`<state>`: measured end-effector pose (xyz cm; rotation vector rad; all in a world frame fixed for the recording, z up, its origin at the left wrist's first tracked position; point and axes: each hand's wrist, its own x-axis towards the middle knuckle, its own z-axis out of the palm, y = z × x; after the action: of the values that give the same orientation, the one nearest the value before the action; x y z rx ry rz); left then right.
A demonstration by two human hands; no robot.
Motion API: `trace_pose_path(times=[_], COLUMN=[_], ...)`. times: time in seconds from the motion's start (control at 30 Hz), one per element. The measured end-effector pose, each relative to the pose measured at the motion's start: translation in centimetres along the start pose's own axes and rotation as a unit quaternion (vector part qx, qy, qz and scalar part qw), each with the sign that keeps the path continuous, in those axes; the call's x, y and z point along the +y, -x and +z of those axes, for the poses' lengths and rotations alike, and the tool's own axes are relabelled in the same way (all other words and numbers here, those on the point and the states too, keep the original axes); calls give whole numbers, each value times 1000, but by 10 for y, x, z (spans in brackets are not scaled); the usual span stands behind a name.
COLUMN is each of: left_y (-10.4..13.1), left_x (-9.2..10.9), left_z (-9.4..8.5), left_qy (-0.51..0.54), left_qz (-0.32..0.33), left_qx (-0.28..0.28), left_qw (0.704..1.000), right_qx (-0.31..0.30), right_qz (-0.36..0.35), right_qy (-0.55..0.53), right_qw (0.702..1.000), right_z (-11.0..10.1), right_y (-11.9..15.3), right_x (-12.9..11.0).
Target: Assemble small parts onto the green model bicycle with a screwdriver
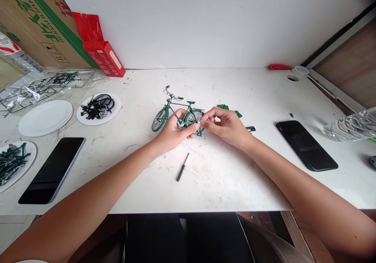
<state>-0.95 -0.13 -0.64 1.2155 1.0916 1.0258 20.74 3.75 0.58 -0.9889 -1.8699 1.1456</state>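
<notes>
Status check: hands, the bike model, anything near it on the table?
Left hand and right hand both grip the small green model bicycle at its rear wheel. Bicycle upright on white table. Thin dark screwdriver lies loose just in front.

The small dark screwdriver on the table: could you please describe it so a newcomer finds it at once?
On the white marble table, look just below both hands at the green model bicycle. The small dark screwdriver lies alone there, thin and stick-like, unlike the flat black phones at either side.
</notes>
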Motion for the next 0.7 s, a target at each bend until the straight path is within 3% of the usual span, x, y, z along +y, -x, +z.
trace_pose_path(times=[0.2, 0.43, 0.5, 0.63, 0.7], left_y=[2, -2, -4, -6, -6], left_x=[6, 4, 3, 4, 5], left_z=[1, -3, -4, -6, -7], left_qy=[-18, -20, -6, 17, 32], left_qz=[2, 14, 15, 9, -9], left_qx=[-3, 27, 43, 65, 65], left_qw=[1000, 999, 999, 998, 997], right_qx=[7, 156, 99, -160, -216], right_qz=[-10, -106, -145, -206, -218], right_qy=[1, 89, 101, 93, 111], right_qw=[1000, 978, 979, 961, 945], right_z=[3, 10, 10, 18, 27], right_y=[1, 10, 13, 22, 27], right_x=[2, -11, -19, -27, -27])
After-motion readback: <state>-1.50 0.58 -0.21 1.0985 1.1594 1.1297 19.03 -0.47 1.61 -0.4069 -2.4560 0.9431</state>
